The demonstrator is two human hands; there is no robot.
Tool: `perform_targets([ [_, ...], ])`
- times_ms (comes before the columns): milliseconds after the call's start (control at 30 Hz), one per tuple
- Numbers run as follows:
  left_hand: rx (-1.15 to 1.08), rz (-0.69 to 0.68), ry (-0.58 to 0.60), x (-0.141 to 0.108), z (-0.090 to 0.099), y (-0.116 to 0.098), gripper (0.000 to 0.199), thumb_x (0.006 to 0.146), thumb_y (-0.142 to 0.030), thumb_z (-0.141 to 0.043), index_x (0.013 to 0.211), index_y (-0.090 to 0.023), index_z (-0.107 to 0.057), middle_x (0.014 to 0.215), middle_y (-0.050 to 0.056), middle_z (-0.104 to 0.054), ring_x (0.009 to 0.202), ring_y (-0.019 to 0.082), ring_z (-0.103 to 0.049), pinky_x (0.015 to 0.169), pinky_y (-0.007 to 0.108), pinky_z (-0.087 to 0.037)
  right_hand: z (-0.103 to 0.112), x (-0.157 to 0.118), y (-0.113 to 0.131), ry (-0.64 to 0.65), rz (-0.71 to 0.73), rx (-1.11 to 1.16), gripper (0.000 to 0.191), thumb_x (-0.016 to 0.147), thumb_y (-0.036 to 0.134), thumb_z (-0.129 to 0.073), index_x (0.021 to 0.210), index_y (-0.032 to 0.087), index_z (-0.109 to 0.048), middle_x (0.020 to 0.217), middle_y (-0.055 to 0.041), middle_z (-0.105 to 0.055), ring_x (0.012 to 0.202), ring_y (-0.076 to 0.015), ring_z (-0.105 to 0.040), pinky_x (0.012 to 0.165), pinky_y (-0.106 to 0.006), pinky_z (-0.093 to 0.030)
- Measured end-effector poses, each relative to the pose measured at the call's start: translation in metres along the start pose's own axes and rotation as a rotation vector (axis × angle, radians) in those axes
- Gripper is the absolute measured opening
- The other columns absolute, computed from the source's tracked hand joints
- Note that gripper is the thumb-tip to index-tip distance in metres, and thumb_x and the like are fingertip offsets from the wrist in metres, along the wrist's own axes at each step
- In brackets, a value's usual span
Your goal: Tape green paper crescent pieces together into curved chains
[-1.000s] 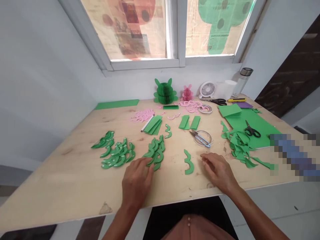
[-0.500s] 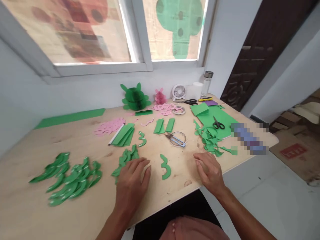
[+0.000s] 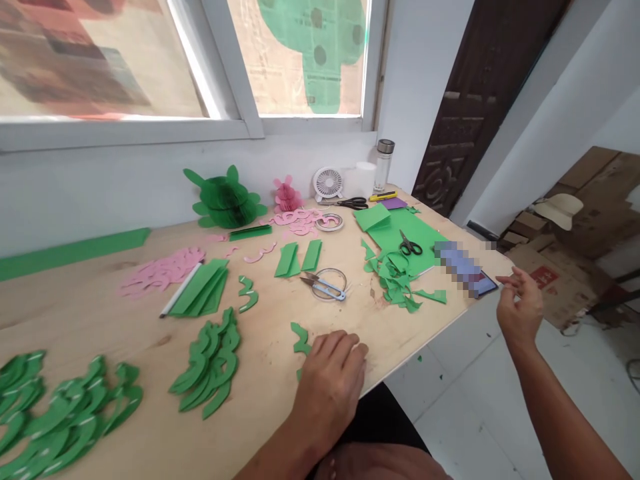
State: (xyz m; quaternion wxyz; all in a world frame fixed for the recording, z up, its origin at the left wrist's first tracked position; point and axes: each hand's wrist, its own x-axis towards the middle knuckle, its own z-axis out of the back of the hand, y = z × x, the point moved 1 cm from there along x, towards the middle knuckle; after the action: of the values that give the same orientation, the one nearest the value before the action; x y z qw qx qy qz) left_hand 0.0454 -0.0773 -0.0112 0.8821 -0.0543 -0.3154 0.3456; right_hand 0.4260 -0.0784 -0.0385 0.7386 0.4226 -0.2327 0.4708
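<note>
while the left hand point(image 3: 331, 377), fingers close together, has moved over the wavy green cutout point(image 3: 301, 335), the right hand point(image 3: 521, 307) has swung past the phone point(image 3: 486, 286) at its nine o'clock, loosely open. scalloped and partly hidden, the cutout peeks out at the left hand's ten o'clock; any grip, i can't tell.

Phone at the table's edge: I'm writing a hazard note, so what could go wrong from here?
The right hand is close to the phone and might nudge it off the table. The left hand partly covers a wavy green cutout and could crease it. Loose green scraps near the edge may get swept down.
</note>
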Motion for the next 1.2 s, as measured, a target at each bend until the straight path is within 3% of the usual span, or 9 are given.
perform_targets([
  [200,-0.071,-0.112,0.087,0.002,-0.030,-0.019,0.019,0.078,-0.005,-0.048,0.087,-0.018,-0.058,0.082,0.006,-0.061,0.078,0.021,-0.053,0.070,0.036,-0.041,-0.002,-0.003,0.000,0.003,0.129,-0.154,0.043,0.082,0.018,-0.041,0.124,0.013,-0.052,0.086,-0.0101,-0.071,0.087,-0.0271,-0.055,0.081,-0.041,-0.037],
  [367,-0.087,-0.207,0.099,0.000,-0.043,-0.021,0.017,0.078,-0.006,-0.047,0.087,-0.017,-0.057,0.080,0.006,-0.057,0.075,0.019,-0.052,0.068,0.035,-0.041,-0.005,-0.007,0.000,-0.003,0.214,-0.196,0.041,0.083,0.016,-0.042,0.124,0.016,-0.052,0.086,-0.0077,-0.071,0.085,-0.0245,-0.056,0.083,-0.040,-0.035],
  [600,-0.150,-0.210,0.020,-0.002,-0.044,-0.016,0.019,0.081,-0.007,-0.043,0.088,-0.017,-0.057,0.077,0.005,-0.057,0.075,0.018,-0.052,0.069,0.034,-0.042,-0.011,-0.003,0.002,0.064,0.255,-0.210,0.044,0.084,0.016,-0.041,0.126,0.016,-0.050,0.088,-0.0083,-0.071,0.086,-0.0253,-0.056,0.083,-0.041,-0.035],
  [1200,-0.126,-0.192,0.063,-0.002,-0.044,-0.017,0.020,0.077,-0.005,-0.047,0.089,-0.018,-0.057,0.081,0.005,-0.057,0.078,0.019,-0.051,0.070,0.035,-0.041,0.000,-0.010,-0.005,0.017,0.258,-0.272,0.040,0.084,0.016,-0.041,0.122,0.014,-0.053,0.084,-0.0093,-0.070,0.081,-0.0242,-0.058,0.082,-0.039,-0.034],
])
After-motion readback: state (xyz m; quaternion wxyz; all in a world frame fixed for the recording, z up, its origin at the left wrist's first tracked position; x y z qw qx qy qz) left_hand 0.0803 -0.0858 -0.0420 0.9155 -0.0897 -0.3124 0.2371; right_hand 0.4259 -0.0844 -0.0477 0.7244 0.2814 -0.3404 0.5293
